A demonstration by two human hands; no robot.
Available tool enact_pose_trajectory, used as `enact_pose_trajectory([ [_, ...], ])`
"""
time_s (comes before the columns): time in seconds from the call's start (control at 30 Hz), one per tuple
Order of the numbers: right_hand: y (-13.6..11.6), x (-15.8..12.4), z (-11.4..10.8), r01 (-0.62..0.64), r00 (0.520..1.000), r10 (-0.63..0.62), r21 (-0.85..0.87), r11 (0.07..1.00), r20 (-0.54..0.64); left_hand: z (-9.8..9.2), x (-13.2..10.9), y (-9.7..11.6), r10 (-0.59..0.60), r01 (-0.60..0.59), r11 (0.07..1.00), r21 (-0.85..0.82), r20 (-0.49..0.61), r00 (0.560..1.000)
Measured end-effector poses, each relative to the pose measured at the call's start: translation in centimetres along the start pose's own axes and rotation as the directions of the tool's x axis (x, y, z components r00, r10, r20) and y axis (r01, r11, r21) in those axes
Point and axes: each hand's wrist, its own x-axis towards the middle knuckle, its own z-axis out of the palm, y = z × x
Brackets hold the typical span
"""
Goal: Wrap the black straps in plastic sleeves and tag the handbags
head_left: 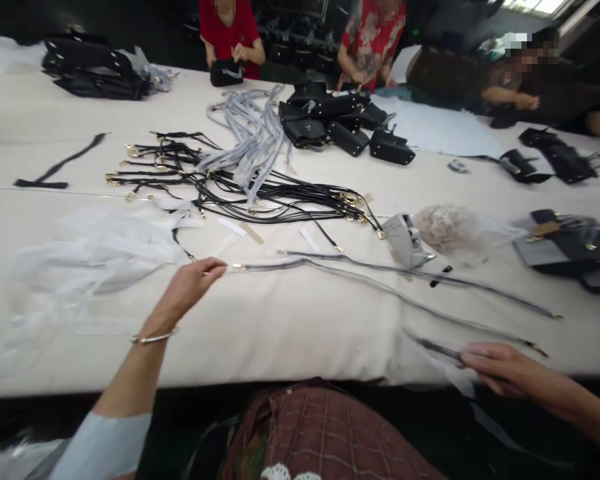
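Observation:
My left hand (190, 287) rests on the white table (280, 333) with its fingers pinched on the near end of a long thin strap (380, 277) in a clear sleeve, close to its gold clasp. The strap runs right across the table. At the table's front edge my right hand (495, 368) is closed on a thin dark strip and a clear plastic sleeve (445, 357). A silver bangle circles my left wrist.
A heap of black straps with gold clasps (220, 180) and grey sleeves (255, 133) lies mid-table. Crumpled clear plastic (95, 253) sits left. Black bags (340, 123) pile up farther back. A tape dispenser (405, 240) stands right. Other people work along the far edge.

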Motion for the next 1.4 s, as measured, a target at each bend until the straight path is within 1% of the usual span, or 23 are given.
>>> enact_pose_trajectory([
  [0.03, 0.2, 0.6, -0.1, 0.004, 0.990, -0.017, 0.090, 0.996, 0.144, 2.0, -1.5, 3.5, 0.157, -0.149, 0.971, -0.186, 0.031, 0.987],
  [0.07, 0.0, 1.4, -0.2, 0.014, 0.948, -0.073, 0.188, 0.982, 0.310, 4.1, -3.1, 7.1, 0.286, -0.240, 0.909, -0.341, 0.091, 0.954],
  [0.13, -1.1, 2.9, 0.0, 0.050, 0.800, -0.230, 0.321, 0.946, 0.554, 7.9, -6.2, 13.8, 0.533, -0.349, 0.746, -0.567, 0.196, 0.823],
  [0.17, -1.8, 3.3, 0.1, 0.084, 0.739, -0.295, 0.352, 0.932, 0.605, 9.6, -7.5, 16.6, 0.618, -0.372, 0.687, -0.625, 0.231, 0.752],
  [0.2, -2.3, 3.5, 0.2, 0.124, 0.700, -0.345, 0.369, 0.921, 0.625, 10.9, -8.7, 18.8, 0.680, -0.376, 0.648, -0.662, 0.281, 0.677],
  [0.23, -2.6, 3.5, 0.2, 0.164, 0.680, -0.385, 0.382, 0.909, 0.624, 12.1, -9.7, 20.5, 0.711, -0.359, 0.636, -0.683, 0.337, 0.618],
  [0.27, -2.5, 3.3, 0.3, 0.200, 0.676, -0.412, 0.387, 0.900, 0.610, 12.9, -10.7, 21.7, 0.712, -0.325, 0.646, -0.690, 0.392, 0.582],
  [0.3, -2.1, 3.0, 0.2, 0.225, 0.679, -0.425, 0.381, 0.897, 0.598, 13.5, -11.7, 22.4, 0.692, -0.286, 0.671, -0.685, 0.438, 0.574],
  [0.37, -0.2, 2.4, 0.1, 0.233, 0.686, -0.415, 0.361, 0.903, 0.598, 14.1, -13.6, 22.9, 0.612, -0.221, 0.732, -0.644, 0.481, 0.628],
  [0.43, 2.2, 1.9, -0.1, 0.207, 0.664, -0.392, 0.348, 0.914, 0.637, 14.3, -15.3, 23.0, 0.547, -0.220, 0.778, -0.589, 0.461, 0.699],
  [0.57, 5.8, 0.8, 0.3, 0.181, 0.567, -0.440, 0.416, 0.891, 0.696, 14.2, -18.4, 23.5, 0.524, -0.325, 0.829, -0.454, 0.430, 0.735],
  [0.63, 6.5, 0.3, 0.7, 0.163, 0.537, -0.485, 0.480, 0.862, 0.690, 14.0, -19.9, 23.9, 0.505, -0.383, 0.856, -0.346, 0.410, 0.760],
  [0.7, 6.6, 0.0, 1.3, 0.151, 0.526, -0.510, 0.516, 0.843, 0.680, 13.6, -21.4, 24.2, 0.480, -0.441, 0.877, -0.189, 0.382, 0.790],
  [0.8, 6.0, -0.3, 2.5, 0.164, 0.507, -0.544, 0.545, 0.822, 0.669, 12.4, -24.1, 24.4, 0.452, -0.499, 0.864, 0.067, 0.336, 0.826],
  [0.9, 4.5, -0.7, 4.1, 0.090, 0.408, -0.576, 0.597, 0.797, 0.708, 9.9, -27.1, 24.3, 0.408, -0.484, 0.842, 0.239, 0.305, 0.861],
  [1.0, 2.2, -2.0, 5.6, 0.052, 0.315, -0.599, 0.617, 0.785, 0.736, 6.5, -30.1, 23.9, 0.307, -0.389, 0.867, 0.311, 0.281, 0.909],
  [1.07, 0.4, -3.2, 6.1, 0.099, 0.260, -0.617, 0.615, 0.782, 0.743, 4.2, -32.0, 23.6, 0.219, -0.296, 0.906, 0.302, 0.262, 0.940],
  [1.13, -1.2, -4.1, 6.3, 0.125, 0.152, -0.640, 0.628, 0.768, 0.753, 2.7, -33.5, 23.1, 0.128, -0.193, 0.946, 0.261, 0.248, 0.960],
  [1.2, -2.5, -4.4, 6.2, 0.177, 0.041, -0.682, 0.667, 0.724, 0.730, 2.2, -34.6, 22.6, 0.057, -0.106, 0.972, 0.210, 0.226, 0.973],
  [1.23, -3.0, -4.3, 6.3, 0.216, 0.027, -0.696, 0.676, 0.705, 0.717, 2.3, -34.9, 22.4, 0.036, -0.076, 0.980, 0.185, 0.211, 0.977],
  [1.27, -3.3, -4.0, 6.4, 0.264, 0.052, -0.699, 0.665, 0.698, 0.713, 2.6, -35.0, 22.2, 0.025, -0.056, 0.985, 0.161, 0.193, 0.981],
  [1.37, -3.8, -3.0, 6.9, 0.351, 0.206, -0.659, 0.574, 0.740, 0.724, 4.0, -34.7, 21.6, 0.016, -0.030, 0.995, 0.091, 0.150, 0.989],
  [1.4, -3.7, -2.7, 7.1, 0.355, 0.238, -0.648, 0.556, 0.751, 0.724, 4.4, -34.3, 21.4, 0.017, -0.025, 0.998, 0.062, 0.140, 0.990],
])
